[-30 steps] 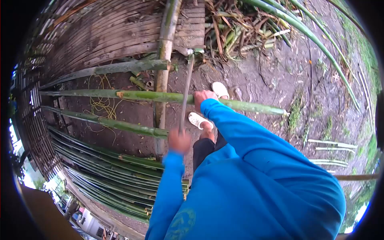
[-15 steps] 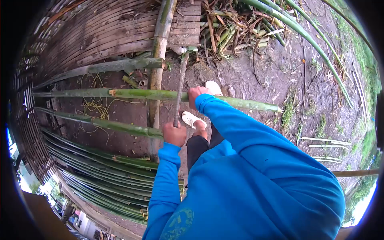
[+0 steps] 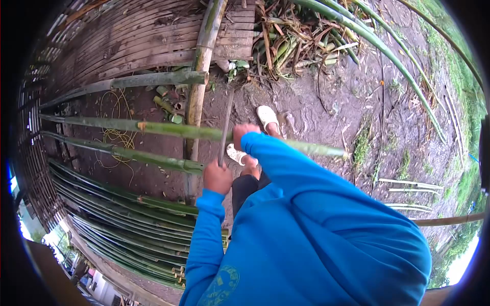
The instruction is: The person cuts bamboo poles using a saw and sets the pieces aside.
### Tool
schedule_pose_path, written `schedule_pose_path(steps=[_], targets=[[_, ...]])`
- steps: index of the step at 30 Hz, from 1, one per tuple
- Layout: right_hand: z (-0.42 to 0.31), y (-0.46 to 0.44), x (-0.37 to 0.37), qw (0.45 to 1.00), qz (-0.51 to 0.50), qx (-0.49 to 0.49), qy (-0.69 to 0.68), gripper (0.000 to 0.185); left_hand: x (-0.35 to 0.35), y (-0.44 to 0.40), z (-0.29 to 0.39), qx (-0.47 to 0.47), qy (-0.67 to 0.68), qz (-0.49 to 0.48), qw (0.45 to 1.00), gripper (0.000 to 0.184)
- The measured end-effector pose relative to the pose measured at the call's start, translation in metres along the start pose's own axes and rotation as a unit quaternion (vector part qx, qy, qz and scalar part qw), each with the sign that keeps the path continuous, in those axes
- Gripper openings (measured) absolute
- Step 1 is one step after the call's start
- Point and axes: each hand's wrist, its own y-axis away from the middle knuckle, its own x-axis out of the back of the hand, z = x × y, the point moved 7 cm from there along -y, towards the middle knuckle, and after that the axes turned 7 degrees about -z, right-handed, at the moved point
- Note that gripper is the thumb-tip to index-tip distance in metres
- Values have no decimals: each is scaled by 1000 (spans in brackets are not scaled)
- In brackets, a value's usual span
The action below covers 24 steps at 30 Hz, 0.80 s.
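My left hand (image 3: 218,177) is closed around the handle end of a long machete (image 3: 227,117), its narrow blade pointing away from me and crossing a green bamboo pole (image 3: 178,131). My right hand (image 3: 246,133) grips that pole just right of the blade. The pole lies crosswise over a thick upright-running bamboo beam (image 3: 196,99), and its cut end is at the right. A second bamboo pole (image 3: 148,158) lies nearer my left hand, and a third bamboo pole (image 3: 158,80) lies farther off. Motion slightly blurs the held pole.
A stack of green bamboo poles (image 3: 127,214) fills the lower left. A slatted bamboo platform (image 3: 153,38) stands at the top left, beside a heap of bamboo scraps (image 3: 291,43). Yellow cord (image 3: 120,137) is tangled on the muddy ground. Long bamboo poles (image 3: 377,41) stretch along the upper right.
My left hand and the machete have shifted slightly toward me and left. The held pole has moved a little, its right end lower and blurred. My right hand keeps its grip.
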Motion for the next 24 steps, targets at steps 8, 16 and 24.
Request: schedule_pose_path(steps=[8,16,24], targets=[[-7,4,-56,998,-35,11,-54,19,7,17,5,54,4,-64,996,34],[-17,17,-66,998,-68,19,-3,24,3,54,-14,22,-11,-15,1000,29],[12,-3,-36,1000,-17,-15,9,21,32,131,7,63,39,-31,997,31]])
